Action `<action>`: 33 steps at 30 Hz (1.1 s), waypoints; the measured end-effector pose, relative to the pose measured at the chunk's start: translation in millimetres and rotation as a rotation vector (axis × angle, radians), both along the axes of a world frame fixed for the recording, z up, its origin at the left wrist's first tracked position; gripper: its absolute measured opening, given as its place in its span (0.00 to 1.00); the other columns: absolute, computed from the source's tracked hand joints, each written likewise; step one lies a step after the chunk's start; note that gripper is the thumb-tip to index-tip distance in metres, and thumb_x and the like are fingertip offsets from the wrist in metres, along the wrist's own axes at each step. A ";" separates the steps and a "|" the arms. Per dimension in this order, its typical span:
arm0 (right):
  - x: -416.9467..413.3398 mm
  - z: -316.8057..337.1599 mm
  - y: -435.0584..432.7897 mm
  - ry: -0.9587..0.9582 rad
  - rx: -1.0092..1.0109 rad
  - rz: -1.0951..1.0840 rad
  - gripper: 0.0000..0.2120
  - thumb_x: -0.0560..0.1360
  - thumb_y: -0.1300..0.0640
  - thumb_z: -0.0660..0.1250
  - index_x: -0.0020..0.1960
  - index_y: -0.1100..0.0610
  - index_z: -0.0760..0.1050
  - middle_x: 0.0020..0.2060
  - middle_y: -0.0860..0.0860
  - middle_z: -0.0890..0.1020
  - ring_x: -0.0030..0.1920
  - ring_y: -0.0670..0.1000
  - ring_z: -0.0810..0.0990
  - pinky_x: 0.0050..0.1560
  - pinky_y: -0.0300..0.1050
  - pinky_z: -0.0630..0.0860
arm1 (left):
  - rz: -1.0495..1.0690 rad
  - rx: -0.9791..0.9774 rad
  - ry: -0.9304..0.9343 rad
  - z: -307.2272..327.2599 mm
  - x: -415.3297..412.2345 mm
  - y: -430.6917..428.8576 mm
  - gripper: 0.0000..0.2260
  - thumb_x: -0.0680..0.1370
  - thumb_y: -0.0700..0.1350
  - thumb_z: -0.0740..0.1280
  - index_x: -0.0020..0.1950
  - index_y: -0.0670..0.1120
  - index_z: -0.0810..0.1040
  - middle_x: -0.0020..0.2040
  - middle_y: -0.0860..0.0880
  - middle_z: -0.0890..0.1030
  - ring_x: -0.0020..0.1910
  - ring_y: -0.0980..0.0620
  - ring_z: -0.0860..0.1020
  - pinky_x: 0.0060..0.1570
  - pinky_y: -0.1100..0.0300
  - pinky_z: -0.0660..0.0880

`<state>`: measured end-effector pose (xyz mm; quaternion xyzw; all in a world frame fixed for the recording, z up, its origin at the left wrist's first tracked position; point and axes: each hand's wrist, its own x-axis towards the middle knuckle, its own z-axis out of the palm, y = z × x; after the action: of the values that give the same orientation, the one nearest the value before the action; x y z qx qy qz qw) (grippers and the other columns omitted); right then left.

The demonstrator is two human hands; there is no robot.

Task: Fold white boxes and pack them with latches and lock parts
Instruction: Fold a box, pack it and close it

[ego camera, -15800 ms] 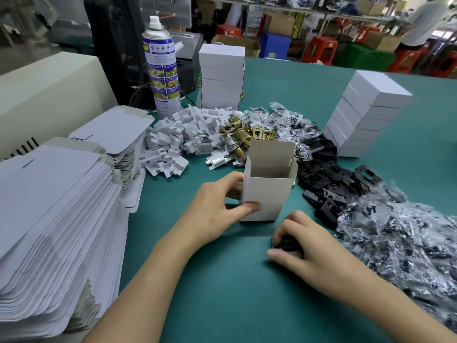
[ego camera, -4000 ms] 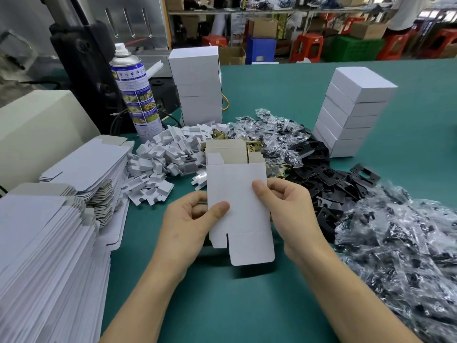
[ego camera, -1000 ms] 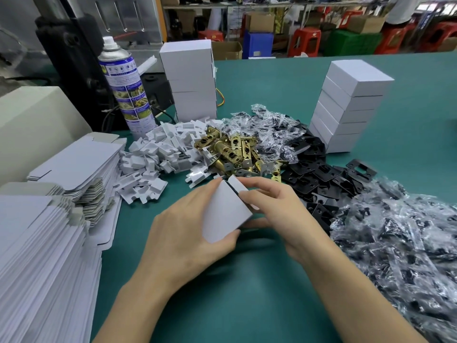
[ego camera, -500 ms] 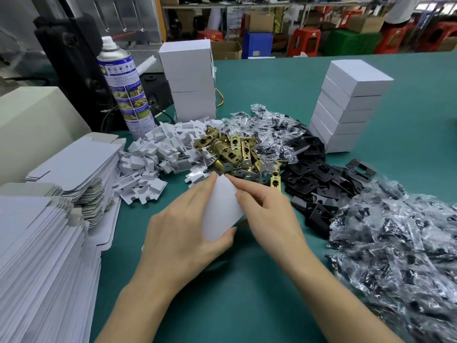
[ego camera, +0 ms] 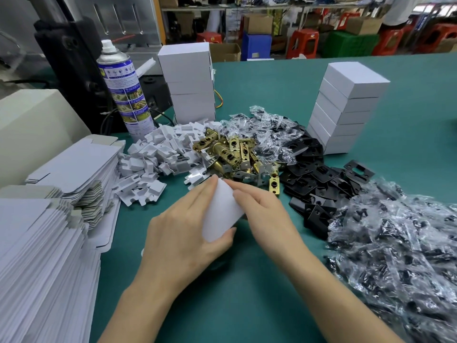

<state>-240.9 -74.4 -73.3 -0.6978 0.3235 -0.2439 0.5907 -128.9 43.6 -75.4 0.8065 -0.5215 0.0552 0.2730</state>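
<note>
Left hand (ego camera: pixel 183 233): thumb tip (ego camera: pixel 228 234) hooked on the near corner of the white box (ego camera: pixel 221 214), the other fingers laid up its left side to the top corner, so the box is clamped between them. Right hand (ego camera: pixel 264 211): thumb on the box face, forefinger along the top right edge, the rest curled behind; it pinches that edge. The box is closed, tilted on edge just above the green table (ego camera: pixel 222 305), between the two hands. One second ago a flap and a dark gap showed at its far end; both are now covered by the right fingers, and the hands sit closer together. Four seconds ago the box was held flat with its flaps open. From the box: brass latches (ego camera: pixel 230 154) at 12 o'clock, near; white card inserts (ego camera: pixel 153 157) at 10 o'clock; black plates (ego camera: pixel 319 179) at 2 o'clock; bagged parts (ego camera: pixel 395 243) at 3 to 4 o'clock; flat box blanks (ego camera: pixel 37 243) at 9 o'clock. Further off, a spray can (ego camera: pixel 123 90) at 11 o'clock, and stacks of closed boxes at 12 o'clock (ego camera: pixel 190 82) and at 1 o'clock (ego camera: pixel 346 107); none of these has shifted.
</note>
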 end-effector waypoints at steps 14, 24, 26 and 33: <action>-4.1 -2.1 -5.5 0.008 -0.156 0.037 0.13 0.80 0.62 0.68 0.60 0.49 0.84 0.54 0.41 0.86 0.57 0.40 0.82 0.61 0.41 0.77 | -0.073 -0.036 0.487 -1.0 13.5 -0.1 0.27 0.74 0.66 0.68 0.73 0.64 0.75 0.66 0.70 0.77 0.63 0.70 0.76 0.61 0.64 0.74; -10.4 -0.5 -14.0 -0.110 0.145 -0.035 0.02 0.77 0.59 0.75 0.49 0.54 0.83 0.37 0.55 0.86 0.35 0.47 0.80 0.37 0.37 0.75 | 0.029 -0.217 1.298 4.1 20.7 -1.8 0.05 0.82 0.44 0.71 0.54 0.46 0.86 0.38 0.49 0.85 0.31 0.56 0.82 0.28 0.66 0.75; -11.1 0.3 -14.3 -0.106 0.218 -0.018 0.06 0.77 0.59 0.75 0.53 0.55 0.81 0.37 0.56 0.86 0.33 0.47 0.81 0.33 0.37 0.76 | 0.028 -0.194 1.329 4.9 19.7 -1.5 0.05 0.82 0.45 0.70 0.53 0.46 0.86 0.40 0.47 0.87 0.34 0.54 0.83 0.30 0.66 0.76; -11.7 2.3 -22.4 -0.080 0.406 -0.139 0.09 0.76 0.61 0.75 0.55 0.58 0.80 0.34 0.55 0.86 0.30 0.50 0.83 0.26 0.39 0.75 | -0.303 -0.130 0.412 3.3 20.3 4.7 0.25 0.78 0.37 0.72 0.71 0.60 0.77 0.67 0.66 0.77 0.70 0.61 0.75 0.68 0.65 0.71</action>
<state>-252.6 -96.8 -71.0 -0.5304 0.3899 -0.2414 0.7130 -108.5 48.3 -72.1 0.6943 -0.5651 -0.1182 0.4297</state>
